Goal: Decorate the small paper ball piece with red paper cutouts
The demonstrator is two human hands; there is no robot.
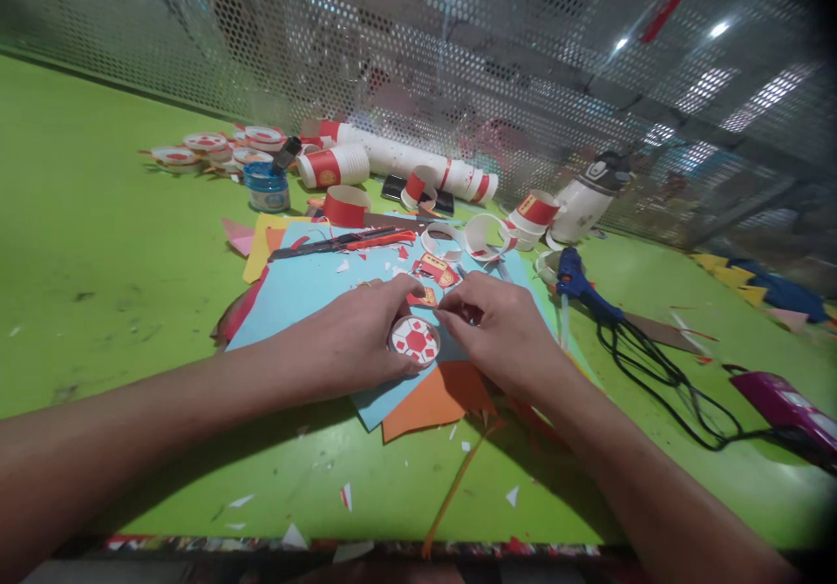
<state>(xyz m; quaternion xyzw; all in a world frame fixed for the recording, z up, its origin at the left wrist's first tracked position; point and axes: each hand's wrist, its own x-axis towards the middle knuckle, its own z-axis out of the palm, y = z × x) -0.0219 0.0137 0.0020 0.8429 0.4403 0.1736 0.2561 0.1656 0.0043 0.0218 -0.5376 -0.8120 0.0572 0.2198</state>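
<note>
My left hand point(357, 331) grips a cut-down paper cup bottom point(416, 341), its round white face patterned with red shapes. Close by on the right, my right hand point(510, 327) is closed in a pinch; whatever lies between its fingertips is too small to name. Just beyond both hands are red and gold paper cuttings point(437, 268) and white paper cup rings point(445, 242). Under the hands lies a light blue paper sheet point(301, 296), with an orange paper piece point(432, 401) nearer me.
Scissors point(340, 242) lie on the blue sheet. A blue-lidded jar point(267, 187), decorated cup pieces point(175, 159) and a white cup stack point(418, 161) stand behind. To the right are a blue glue gun point(581, 288) with a black cord, a white bottle point(585, 205) and a magenta device point(781, 401).
</note>
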